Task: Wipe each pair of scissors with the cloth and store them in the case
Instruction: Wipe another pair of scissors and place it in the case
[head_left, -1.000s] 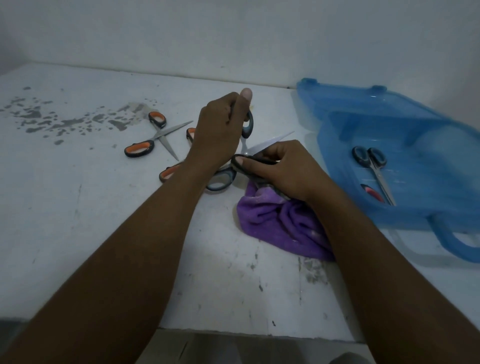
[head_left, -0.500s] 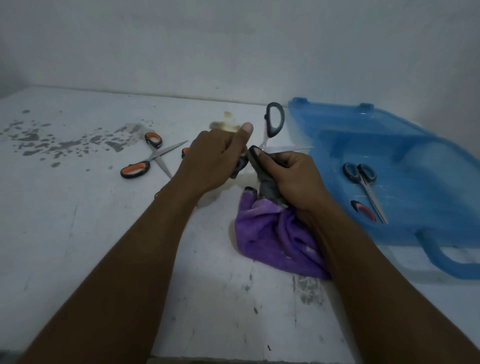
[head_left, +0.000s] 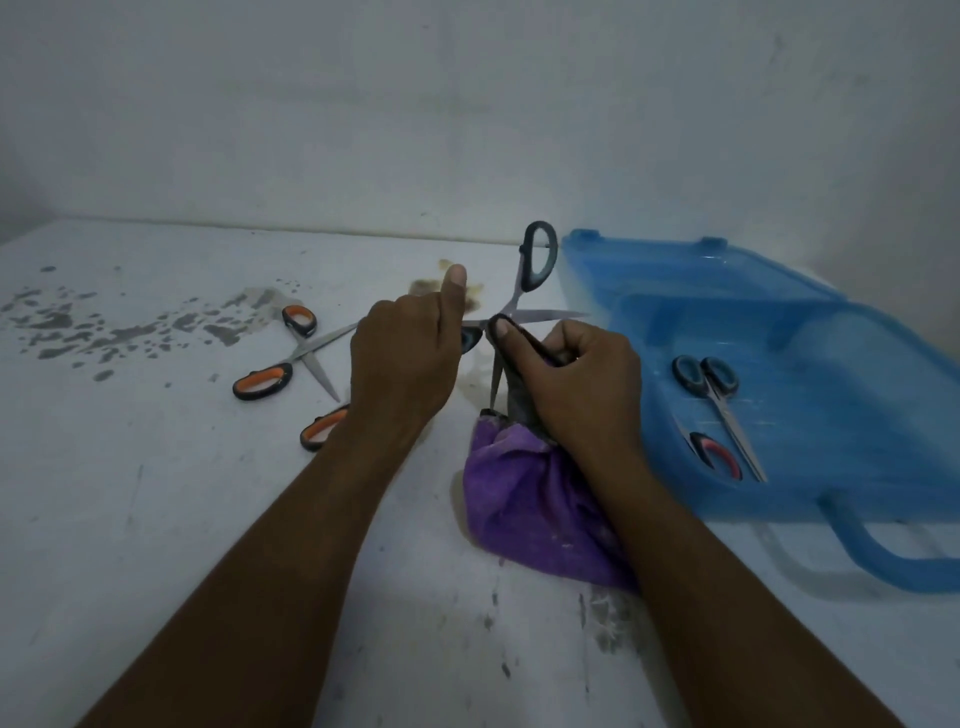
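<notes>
Both forearms reach in from six o'clock and meet over the middle of the table. The left hand (head_left: 405, 364) is curled round the lower handle of the grey scissors (head_left: 537, 260), thumb sticking straight up. The right hand (head_left: 576, 384) pinches a fold of the purple cloth (head_left: 530, 509) against the blade pointing toward six o'clock. The scissors gape wide, the free handle up at twelve o'clock and the second blade out toward three. The white table (head_left: 156, 519) is scuffed, with dark flecks (head_left: 67, 322) at ten o'clock and a pale wall (head_left: 467, 104) behind. The cloth's bulk lies under the right wrist. The blue case (head_left: 857, 374) lies open at three o'clock of the hands, holding a black-handled pair (head_left: 706, 376) and a red-handled pair (head_left: 719, 454). The orange scissors (head_left: 291, 358) lie at nine o'clock of the left hand.
</notes>
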